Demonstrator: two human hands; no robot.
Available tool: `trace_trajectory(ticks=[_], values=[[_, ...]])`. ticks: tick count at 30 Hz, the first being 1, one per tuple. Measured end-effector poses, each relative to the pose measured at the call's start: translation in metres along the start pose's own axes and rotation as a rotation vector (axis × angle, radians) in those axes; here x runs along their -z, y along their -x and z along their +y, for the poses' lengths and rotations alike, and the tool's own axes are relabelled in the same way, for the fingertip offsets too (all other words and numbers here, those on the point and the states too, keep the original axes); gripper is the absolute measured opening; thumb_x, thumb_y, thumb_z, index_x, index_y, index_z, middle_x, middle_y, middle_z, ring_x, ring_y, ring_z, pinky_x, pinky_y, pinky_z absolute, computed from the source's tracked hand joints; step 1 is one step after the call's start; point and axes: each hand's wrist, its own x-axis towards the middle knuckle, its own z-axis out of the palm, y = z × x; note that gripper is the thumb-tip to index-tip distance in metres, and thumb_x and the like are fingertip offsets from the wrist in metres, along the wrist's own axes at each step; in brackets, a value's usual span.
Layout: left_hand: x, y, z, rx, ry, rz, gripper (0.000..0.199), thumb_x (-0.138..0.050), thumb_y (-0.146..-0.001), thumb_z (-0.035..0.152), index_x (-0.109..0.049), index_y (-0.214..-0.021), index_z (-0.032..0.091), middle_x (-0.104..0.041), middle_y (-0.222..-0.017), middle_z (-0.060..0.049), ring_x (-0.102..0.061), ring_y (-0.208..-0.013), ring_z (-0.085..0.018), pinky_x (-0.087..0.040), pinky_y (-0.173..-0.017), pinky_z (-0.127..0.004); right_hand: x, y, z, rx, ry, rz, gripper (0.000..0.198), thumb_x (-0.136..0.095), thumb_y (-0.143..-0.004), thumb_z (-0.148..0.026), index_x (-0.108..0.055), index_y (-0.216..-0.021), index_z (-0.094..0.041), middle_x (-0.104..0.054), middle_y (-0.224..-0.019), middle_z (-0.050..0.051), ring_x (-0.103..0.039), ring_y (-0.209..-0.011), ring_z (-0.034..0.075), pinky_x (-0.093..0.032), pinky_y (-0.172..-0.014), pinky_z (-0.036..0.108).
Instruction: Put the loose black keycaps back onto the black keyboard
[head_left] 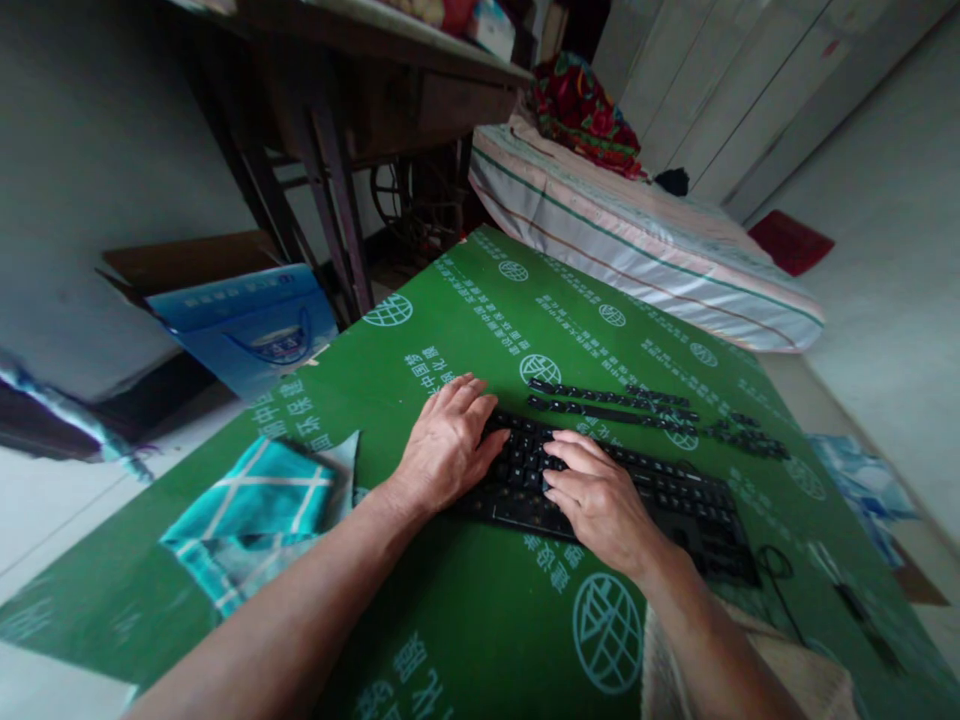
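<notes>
Lying across the left end of a black keyboard [660, 485], the left hand [450, 440] has its thumb on the keys and its fingers stretched out past the far edge; whether it grips the board, I cannot tell. The right hand [596, 495] is over the middle of the same keyboard, its fingers slightly spread and bent down onto the keys, and its fingertips are too blurred to tell if they pinch anything. The 2 hands are near each other but not touching. The keyboard is flat on a green surface [465, 620] printed with pale globe marks and writing. Just beyond it, loose black keycaps [611, 413] lie in 2 uneven rows, with more scattered toward the right. A thin black cable [780, 580] curls beside the keyboard's right end, and farther right lies a slender tool [855, 600] with a dark handle and pale metal prongs. Beige fabric [750, 665] shows around the right forearm. To the left of the left forearm sits a folded teal checked cloth [259, 490], near a blue bag [262, 325] standing past the surface's edge. Behind, a red floral blanket [589, 120] is heaped on a bed [637, 245].
</notes>
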Motion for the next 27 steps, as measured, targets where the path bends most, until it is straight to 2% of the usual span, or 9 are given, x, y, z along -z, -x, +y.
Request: trace_trajectory(ticks=[4,8,15,21,27], values=[[0.002,0.005,0.016,-0.099,0.046,0.010,0.037,-0.054,-0.088,0.036,-0.061,-0.113,0.010,-0.054,-0.132,-0.018,-0.041,-0.132,-0.032,-0.036,-0.108,-0.050,0.001,0.000,-0.002,-0.026,-0.026,0.011,0.017,-0.056,-0.085,-0.009,-0.070,-0.090,-0.015,-0.062,-0.122,0.015,-0.049,-0.126,0.027,-0.050,-0.102,0.047],[0.000,0.006,0.030,-0.140,0.068,-0.081,0.036,-0.061,-0.084,0.033,-0.061,-0.113,0.012,-0.052,-0.136,-0.018,-0.035,-0.135,-0.034,-0.034,-0.108,-0.054,0.004,-0.002,-0.003,-0.020,-0.042,-0.026,0.018,-0.054,-0.085,-0.008,-0.069,-0.091,-0.016,-0.062,-0.123,0.014,-0.048,-0.127,0.027,-0.048,-0.104,0.048],[-0.004,0.003,0.035,-0.095,0.079,-0.196,0.050,-0.069,-0.078,0.040,-0.059,-0.119,0.014,-0.047,-0.141,-0.017,-0.030,-0.138,-0.034,-0.027,-0.111,-0.056,0.001,-0.002,-0.003,-0.017,-0.023,0.003,0.020,-0.050,-0.087,-0.008,-0.069,-0.086,-0.015,-0.063,-0.120,0.014,-0.049,-0.127,0.027,-0.048,-0.104,0.047],[-0.007,0.000,0.039,-0.046,0.048,-0.213,0.049,-0.065,-0.080,0.044,-0.060,-0.118,0.013,-0.048,-0.139,-0.020,-0.033,-0.137,-0.035,-0.025,-0.111,-0.057,-0.001,-0.002,-0.002,-0.051,-0.082,0.015,0.020,-0.052,-0.086,-0.009,-0.070,-0.086,-0.016,-0.064,-0.121,0.013,-0.050,-0.126,0.026,-0.047,-0.104,0.047],[-0.009,-0.002,0.039,-0.024,0.027,-0.224,0.052,-0.068,-0.078,0.045,-0.060,-0.118,0.014,-0.049,-0.139,-0.020,-0.033,-0.137,-0.036,-0.022,-0.111,-0.060,-0.005,-0.002,-0.001,-0.085,-0.152,0.087,0.017,-0.056,-0.086,-0.012,-0.072,-0.085,-0.019,-0.067,-0.117,0.010,-0.052,-0.124,0.025,-0.048,-0.102,0.046]])
